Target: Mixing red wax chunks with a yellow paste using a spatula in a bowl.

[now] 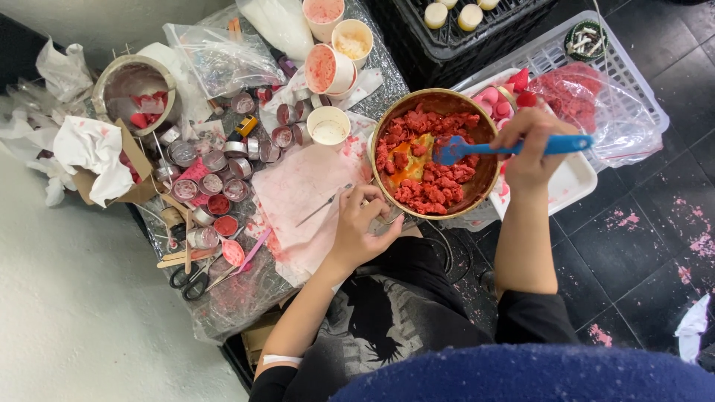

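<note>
A person's right hand [532, 145] grips the handle of a blue spatula [506, 147], fingers wrapped tight around it, the blade resting in a round metal pot [436, 152]. The pot sits just left of that hand and holds crumbled red wax chunks [432, 186] around a small pool of melted orange liquid [413, 165]. The left hand [361, 227], below and to the left of the pot, curls its fingers at the pot's near rim, beside the base; whether it actually clasps a handle there cannot be told.

Just left of the left hand lies a pink-stained paper sheet [302, 193] with a thin metal rod [324, 205] across it. Beyond it stand rows of small round tins [212, 182], some filled with red wax, on a foil-covered worktop [246, 298]. Scissors [194, 279] and flat wooden sticks [182, 259] lie at the worktop's near edge. Farther up are paper cups [329, 125], several smeared pink, and a larger metal bowl [134, 93] with red scraps inside, next to crumpled white tissue [93, 149].

Behind the right hand, a white plastic basket [633, 89] holds a clear bag of red material [577, 93], and a white tray [573, 182] sits under the wrist. A black crate [462, 37] of pale round candles stands above the pot on the dark tiled floor [640, 246].
</note>
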